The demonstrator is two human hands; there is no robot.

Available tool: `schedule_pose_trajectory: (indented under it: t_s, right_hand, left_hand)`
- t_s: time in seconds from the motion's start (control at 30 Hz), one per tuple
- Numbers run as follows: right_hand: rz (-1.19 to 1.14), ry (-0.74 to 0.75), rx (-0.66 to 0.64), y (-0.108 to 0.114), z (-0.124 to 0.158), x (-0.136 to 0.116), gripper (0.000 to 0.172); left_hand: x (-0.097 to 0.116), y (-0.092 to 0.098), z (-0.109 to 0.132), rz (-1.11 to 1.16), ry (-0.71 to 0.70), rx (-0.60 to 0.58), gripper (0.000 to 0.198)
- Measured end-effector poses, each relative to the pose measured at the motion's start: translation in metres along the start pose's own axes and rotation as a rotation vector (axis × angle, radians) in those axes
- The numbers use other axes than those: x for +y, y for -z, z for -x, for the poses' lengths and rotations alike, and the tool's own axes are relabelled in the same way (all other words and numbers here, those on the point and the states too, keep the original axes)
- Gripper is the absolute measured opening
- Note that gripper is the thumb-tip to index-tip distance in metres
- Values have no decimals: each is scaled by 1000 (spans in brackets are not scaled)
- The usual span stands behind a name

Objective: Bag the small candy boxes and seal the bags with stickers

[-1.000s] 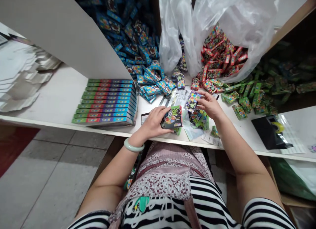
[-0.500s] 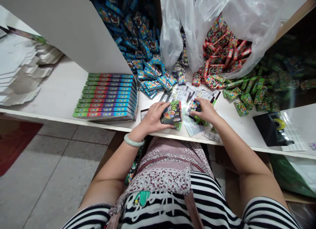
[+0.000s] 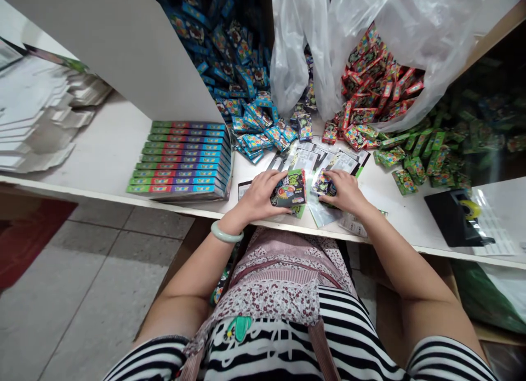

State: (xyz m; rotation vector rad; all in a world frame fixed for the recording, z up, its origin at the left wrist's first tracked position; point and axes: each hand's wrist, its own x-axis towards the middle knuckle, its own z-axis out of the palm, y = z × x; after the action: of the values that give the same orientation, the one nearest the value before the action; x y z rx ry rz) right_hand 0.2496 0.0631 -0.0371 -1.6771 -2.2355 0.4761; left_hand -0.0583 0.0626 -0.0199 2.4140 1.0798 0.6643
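Observation:
My left hand is closed round a small black printed box with green lettering, thumb on the near edge and fingers on the far one. Just to its right, my right hand grips a small purple printed box, partly covered by the fingers. Between and beneath the hands lie flat printed plastic pouches on the white tabletop. More pouches with black-and-white labels spread out beyond my fingers. A pale green bangle circles my left wrist.
Left of my hands is a neat stack of multicoloured boxes. Loose blue boxes, red boxes in a clear plastic bag, and green boxes are heaped behind. A black tape dispenser stands right; flattened cardboard lies left.
My right hand has brought the purple box slightly nearer, and its fingers cover more of it. The left hand keeps its hold on the black box. The whole view has shifted slightly.

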Motion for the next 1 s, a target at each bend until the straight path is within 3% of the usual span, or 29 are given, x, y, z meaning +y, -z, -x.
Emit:
schedule_pose_trajectory:
  t_s: [0.17,0.37,0.53,0.63,0.77,1.0]
  right_hand:
    - [-226,88,201,31,12,-10,67]
    - [-209,383,-94,70,32,-40,68]
    - [-104,418,-160,79,37,-47,69]
    - [-204,410,-180,87,43,-48,76]
    - [-409,462,-236,82,50,-51,76]
    - [-714,201,-334,51,51,-53,98]
  left_hand:
    - [1,0,-1,-6,-30,-11,100]
    - [4,0,0,28,-109,-41,102]
    - [9,-2,-2,35,-114,-65,101]
    - [9,-1,-2,-4,-86,-25,101]
    - [9,-1,-2,-20,-108,-17,100]
    - [12,-6,2,-74,-146,-40,96]
